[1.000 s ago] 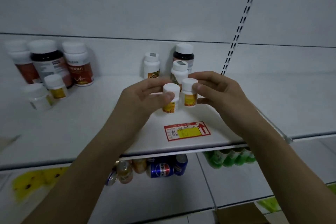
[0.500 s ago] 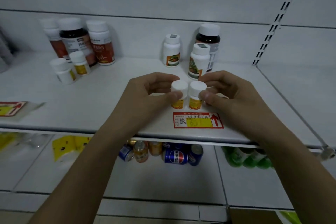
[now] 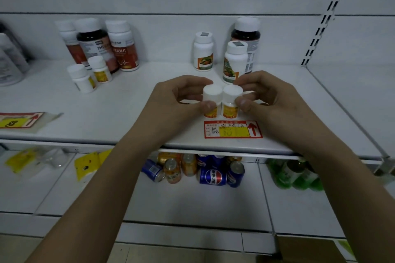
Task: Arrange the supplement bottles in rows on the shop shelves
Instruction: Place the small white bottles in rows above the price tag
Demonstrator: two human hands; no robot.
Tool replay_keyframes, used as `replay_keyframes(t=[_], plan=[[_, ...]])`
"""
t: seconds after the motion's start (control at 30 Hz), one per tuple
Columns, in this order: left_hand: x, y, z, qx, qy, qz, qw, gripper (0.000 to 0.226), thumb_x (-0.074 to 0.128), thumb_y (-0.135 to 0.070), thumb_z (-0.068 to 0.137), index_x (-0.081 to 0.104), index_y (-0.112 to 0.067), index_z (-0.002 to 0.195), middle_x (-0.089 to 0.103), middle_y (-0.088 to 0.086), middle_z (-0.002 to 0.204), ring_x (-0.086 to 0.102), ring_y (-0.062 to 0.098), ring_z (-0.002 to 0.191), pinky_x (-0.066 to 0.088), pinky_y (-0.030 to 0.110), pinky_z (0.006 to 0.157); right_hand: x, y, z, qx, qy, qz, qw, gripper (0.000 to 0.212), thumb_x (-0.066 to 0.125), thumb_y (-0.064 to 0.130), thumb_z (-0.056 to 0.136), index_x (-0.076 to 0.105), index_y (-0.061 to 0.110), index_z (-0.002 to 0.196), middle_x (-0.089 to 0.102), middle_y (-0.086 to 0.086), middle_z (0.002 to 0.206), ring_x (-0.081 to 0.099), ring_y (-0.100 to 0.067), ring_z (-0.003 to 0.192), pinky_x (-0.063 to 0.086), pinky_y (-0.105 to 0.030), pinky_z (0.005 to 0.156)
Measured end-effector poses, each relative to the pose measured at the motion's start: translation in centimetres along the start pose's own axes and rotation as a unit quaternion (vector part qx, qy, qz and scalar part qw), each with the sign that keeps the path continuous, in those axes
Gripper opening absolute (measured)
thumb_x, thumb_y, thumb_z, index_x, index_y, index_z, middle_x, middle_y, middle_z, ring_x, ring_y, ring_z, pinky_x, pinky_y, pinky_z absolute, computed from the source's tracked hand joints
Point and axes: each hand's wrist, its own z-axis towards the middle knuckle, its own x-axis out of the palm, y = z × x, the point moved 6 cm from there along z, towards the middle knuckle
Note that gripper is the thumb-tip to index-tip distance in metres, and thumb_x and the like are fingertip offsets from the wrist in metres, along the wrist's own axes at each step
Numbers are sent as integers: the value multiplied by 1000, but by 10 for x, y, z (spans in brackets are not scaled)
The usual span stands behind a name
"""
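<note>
Two small white bottles with yellow labels stand side by side near the front of the white shelf (image 3: 128,113). My left hand (image 3: 177,100) pinches the left small bottle (image 3: 211,96); my right hand (image 3: 269,98) pinches the right small bottle (image 3: 232,100). Both bottles rest on the shelf just behind a red and yellow price tag (image 3: 233,130). Behind them stand two white bottles with vegetable labels (image 3: 203,51) (image 3: 235,62) and a dark brown bottle (image 3: 246,34).
At the back left stands a group of larger bottles (image 3: 106,45), with two more small yellow-label bottles (image 3: 82,78) (image 3: 100,69) in front. Another price tag (image 3: 19,119) lies far left. Drink cans (image 3: 211,175) and green bottles (image 3: 295,174) fill the shelf below.
The two small bottles came down from a slight lift onto the shelf and stand closer together. The view has shifted, so more of the left side of the shelf shows.
</note>
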Motion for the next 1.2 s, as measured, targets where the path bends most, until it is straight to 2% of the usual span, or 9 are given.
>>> replay_keyframes(t=[0.2, 0.33, 0.43, 0.6, 0.77, 0.83, 1.0, 1.1, 1.2], plan=[[1, -3, -2, 2, -3, 32, 999, 38, 82, -23, 73, 67, -38, 105, 71, -27, 96, 66, -7, 90, 49, 5, 71, 0, 3, -2, 1, -3, -27, 1000, 25, 66, 15, 91, 64, 29, 112, 69, 11, 105, 68, -7, 92, 60, -26, 77], [1, -4, -3, 1, -3, 36, 999, 38, 82, -21, 74, 66, -38, 103, 70, -30, 93, 66, -8, 86, 48, 4, 67, 0, 4, -2, 4, 2, -34, 999, 25, 65, 16, 92, 63, 29, 113, 68, 9, 108, 67, -8, 94, 61, -30, 79], [1, -3, -2, 1, -3, 34, 999, 38, 82, -19, 74, 67, -37, 105, 70, -28, 94, 67, -6, 86, 49, 5, 67, 0, 3, -2, 1, 3, -36, 999, 27, 64, 16, 92, 63, 29, 115, 67, 10, 109, 67, -7, 93, 61, -29, 78], [-2, -3, -3, 8, 1, 15, 1000, 42, 82, -20, 74, 67, -39, 108, 72, -22, 101, 69, -1, 90, 52, 9, 71, -1, 1, -1, -7, -1, -50, 999, 27, 63, 23, 93, 63, 35, 117, 65, 15, 109, 65, -1, 94, 57, -18, 73], [-6, -14, -6, 5, -29, -21, 999, 29, 64, -24, 92, 64, -29, 120, 72, -12, 111, 67, 2, 100, 56, 21, 82, -6, 4, 2, 5, -27, -16, 999, 19, 56, 23, 97, 66, 25, 114, 67, 8, 111, 64, -8, 101, 56, -25, 80], [-6, -16, -5, -12, -34, 16, 999, 24, 54, -31, 98, 62, -29, 121, 70, -12, 113, 65, 1, 100, 55, 23, 84, -8, 6, 4, 16, -34, -22, 999, 16, 53, 23, 99, 66, 24, 108, 67, 4, 107, 64, -12, 97, 55, -25, 77], [-34, -33, -3, -43, -50, 183, 981, 27, 50, -42, 97, 63, -30, 118, 63, -13, 115, 58, 3, 102, 44, 22, 80, -10, 35, 17, -48, -45, -147, 987, 10, 53, 29, 98, 63, 27, 96, 64, 13, 96, 57, -1, 83, 39, -17, 66], [-68, -57, -11, -48, -79, 281, 955, 27, 51, -47, 96, 65, -32, 112, 64, -16, 107, 60, 3, 96, 45, 23, 75, 10, 71, 29, -86, -13, -171, 981, 12, 52, 31, 97, 62, 27, 92, 63, 15, 91, 60, -6, 83, 47, -24, 69], [-105, -81, -29, -56, -124, 356, 925, 21, 51, -50, 93, 66, -37, 97, 65, -19, 91, 61, 4, 87, 44, 26, 70, 49, 112, 35, -147, 31, -183, 972, 17, 53, 32, 95, 65, 22, 88, 66, 11, 87, 59, -8, 76, 47, -28, 67]])
